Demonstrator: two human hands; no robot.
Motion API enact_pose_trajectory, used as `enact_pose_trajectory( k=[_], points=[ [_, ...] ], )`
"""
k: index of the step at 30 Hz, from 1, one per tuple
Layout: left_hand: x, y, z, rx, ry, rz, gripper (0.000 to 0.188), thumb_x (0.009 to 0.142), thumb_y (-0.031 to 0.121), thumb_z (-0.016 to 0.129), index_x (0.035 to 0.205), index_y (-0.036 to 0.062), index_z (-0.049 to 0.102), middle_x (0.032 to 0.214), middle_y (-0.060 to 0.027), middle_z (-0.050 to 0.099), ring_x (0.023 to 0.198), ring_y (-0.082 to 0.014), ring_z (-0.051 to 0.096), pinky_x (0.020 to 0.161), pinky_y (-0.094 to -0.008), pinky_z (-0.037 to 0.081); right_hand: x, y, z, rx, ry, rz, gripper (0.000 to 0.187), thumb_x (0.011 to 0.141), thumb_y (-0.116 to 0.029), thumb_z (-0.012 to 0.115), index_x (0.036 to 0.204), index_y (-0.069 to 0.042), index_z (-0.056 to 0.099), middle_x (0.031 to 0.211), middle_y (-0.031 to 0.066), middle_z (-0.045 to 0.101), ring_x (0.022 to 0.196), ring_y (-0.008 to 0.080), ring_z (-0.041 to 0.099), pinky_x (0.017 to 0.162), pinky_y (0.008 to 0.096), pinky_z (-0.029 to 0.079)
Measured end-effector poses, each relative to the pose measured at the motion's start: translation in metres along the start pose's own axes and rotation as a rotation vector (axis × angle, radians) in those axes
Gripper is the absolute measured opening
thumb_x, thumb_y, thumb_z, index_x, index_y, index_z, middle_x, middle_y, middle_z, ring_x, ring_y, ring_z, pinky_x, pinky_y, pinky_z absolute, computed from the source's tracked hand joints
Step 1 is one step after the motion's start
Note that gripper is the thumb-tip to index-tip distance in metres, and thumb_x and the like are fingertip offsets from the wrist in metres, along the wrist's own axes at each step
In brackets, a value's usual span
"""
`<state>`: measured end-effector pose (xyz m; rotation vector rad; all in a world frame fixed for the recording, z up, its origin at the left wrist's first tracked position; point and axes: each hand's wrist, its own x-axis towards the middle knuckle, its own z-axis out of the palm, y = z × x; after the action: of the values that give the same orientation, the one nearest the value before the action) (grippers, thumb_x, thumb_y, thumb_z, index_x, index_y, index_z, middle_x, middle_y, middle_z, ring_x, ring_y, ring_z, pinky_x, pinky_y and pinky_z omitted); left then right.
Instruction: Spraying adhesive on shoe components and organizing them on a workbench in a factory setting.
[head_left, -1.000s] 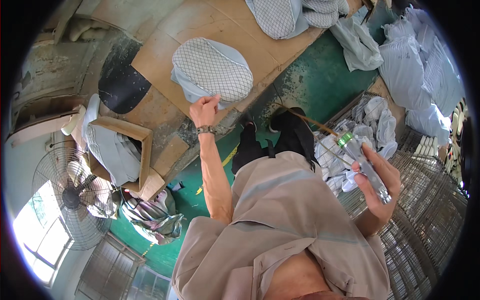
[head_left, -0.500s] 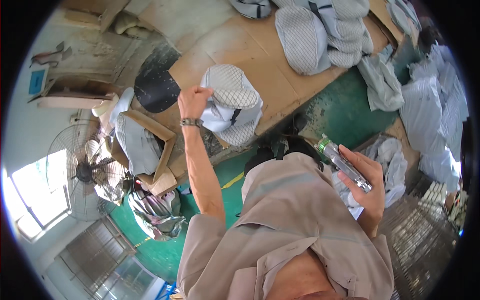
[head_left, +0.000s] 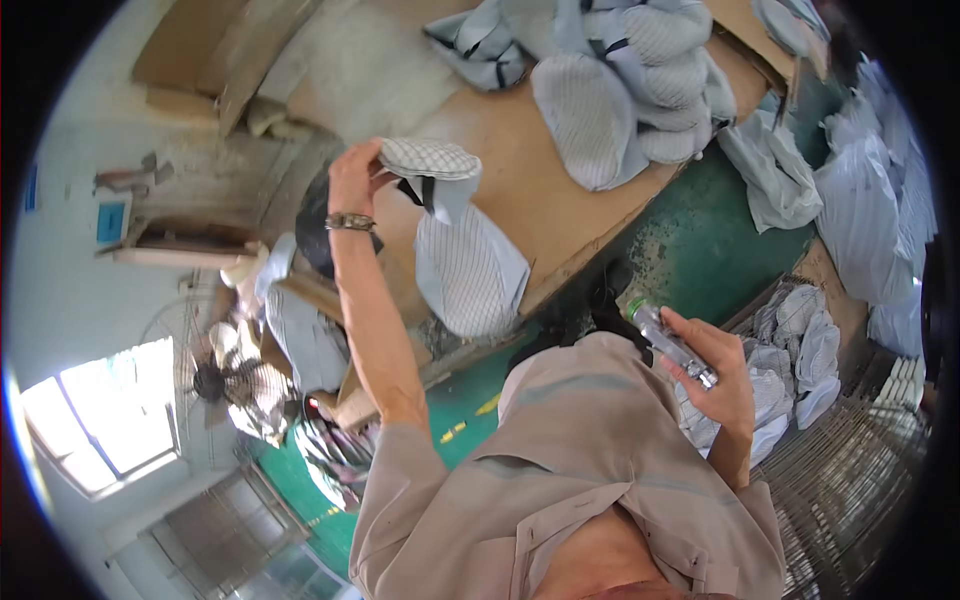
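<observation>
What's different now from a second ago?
The left hand has shifted from the near edge of the quilted cloth piece to its left end and lifted it, so a black strap and another quilted panel show below; whether they're joined, I can't tell. The right hand still holds the silver, green-ended tool.

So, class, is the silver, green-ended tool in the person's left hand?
No, the right hand holds the silver tool, while the left hand grips a patterned fabric piece.
</observation>
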<state>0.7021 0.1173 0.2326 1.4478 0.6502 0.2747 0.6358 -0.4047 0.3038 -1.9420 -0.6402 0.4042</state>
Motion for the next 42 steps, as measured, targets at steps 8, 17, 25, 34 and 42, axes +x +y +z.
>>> enact_pose_trajectory(
  k=[8,17,25,34,42],
  points=[
    [0.108,0.115,0.128,-0.383,-0.262,0.485,0.008,0.095,0.010,0.063,0.098,0.0033,0.063,0.095,-0.0118,0.070,0.087,-0.0237,0.070,0.076,-0.0416,0.061,-0.011,0.018,-0.021,-0.067,0.025,0.087,0.068,0.070,0.003,0.077,0.136,-0.004,0.059,0.098,0.0170,0.068,0.086,0.0363,0.066,0.074,0.0394,0.053],
    [0.195,-0.007,0.253,0.545,-0.288,0.261,0.037,0.100,0.036,0.058,0.115,0.0045,0.070,0.101,-0.0090,0.072,0.089,-0.0221,0.071,0.072,-0.0335,0.058,-0.012,0.030,-0.036,-0.074,0.144,0.168,0.063,0.073,0.001,0.078,0.133,-0.003,0.060,0.096,0.0174,0.068,0.083,0.0370,0.067,0.072,0.0391,0.052],
    [0.040,-0.226,0.122,1.154,0.194,0.350,0.073,0.078,0.048,0.079,0.134,0.0055,0.060,0.138,-0.0208,0.058,0.131,-0.0358,0.052,0.109,-0.0447,0.041,0.025,0.031,-0.028,-0.064,0.073,0.166,0.059,0.074,0.006,0.076,0.131,-0.001,0.062,0.094,0.0177,0.068,0.082,0.0338,0.066,0.074,0.0366,0.051],
    [-0.018,-0.290,-0.075,0.865,0.289,-0.175,0.076,0.065,0.052,0.089,0.119,0.0039,0.064,0.115,-0.0174,0.069,0.107,-0.0370,0.065,0.093,-0.0445,0.050,0.051,0.021,0.009,-0.117,-0.108,0.130,0.057,0.077,0.000,0.075,0.132,0.000,0.062,0.095,0.0179,0.067,0.080,0.0324,0.065,0.074,0.0349,0.051],
    [0.003,-0.197,-0.034,-0.233,0.009,0.068,0.025,0.090,0.004,0.071,0.115,0.0010,0.065,0.104,-0.0021,0.070,0.090,-0.0123,0.062,0.082,-0.0277,0.049,0.051,0.003,0.026,-0.142,-0.068,0.110,0.060,0.076,-0.001,0.075,0.134,-0.001,0.060,0.097,0.0190,0.068,0.080,0.0363,0.066,0.073,0.0361,0.053]
  ],
)
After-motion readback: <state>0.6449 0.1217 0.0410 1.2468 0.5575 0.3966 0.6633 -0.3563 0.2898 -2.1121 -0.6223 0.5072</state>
